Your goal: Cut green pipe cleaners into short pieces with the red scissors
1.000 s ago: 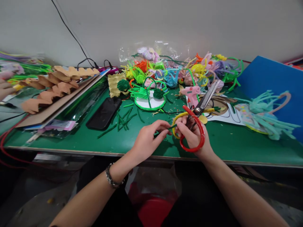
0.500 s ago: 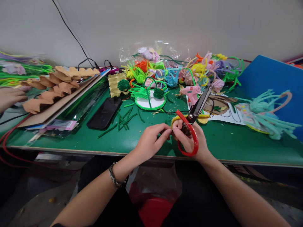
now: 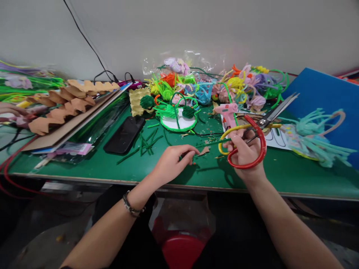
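Observation:
My right hand is wrapped around a pair of scissors, whose red handle loops over the fingers and whose blades point up to the right. A yellow curved strip also passes through this hand; I cannot make out its kind. A dark green pipe cleaner stretches from the right fingers toward my left hand, whose thumb and forefinger are pinched at its left end. Beyond the hands, a white disc with green edging carries fuzzy green pom-poms. Short cut green pipe cleaners lie left of it.
A black phone, a pink glue gun and a brown zigzag cardboard piece lie on the green table. Colourful pipe-cleaner figures are heaped behind. A blue board leans right. Another person's hand shows far left.
My right hand has moved right and slightly up with the scissors, apart from the left hand. The green pipe cleaner now shows between them. The other person's hand has shifted.

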